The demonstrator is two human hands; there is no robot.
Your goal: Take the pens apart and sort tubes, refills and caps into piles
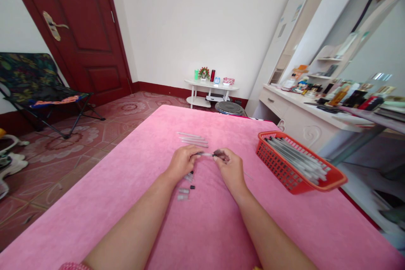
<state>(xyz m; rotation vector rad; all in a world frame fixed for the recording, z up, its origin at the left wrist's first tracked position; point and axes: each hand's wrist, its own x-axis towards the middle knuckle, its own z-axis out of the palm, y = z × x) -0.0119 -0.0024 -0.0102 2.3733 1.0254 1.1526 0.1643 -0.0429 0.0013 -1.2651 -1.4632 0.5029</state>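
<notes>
Head view: left hand (182, 161) and right hand (229, 166) each pinch one end of a clear pen barrel (207, 154), keeping it level between the fingertips. Loose caps (186, 186) lie handy just behind the left fingers; a red pen basket (274, 168) sits right of the right fingers.

One left hand (182, 161), one right hand (230, 166), one clear pen (207, 154) — three loose tubes (193, 139), about four small caps (186, 187), one red basket (276, 167).
</notes>
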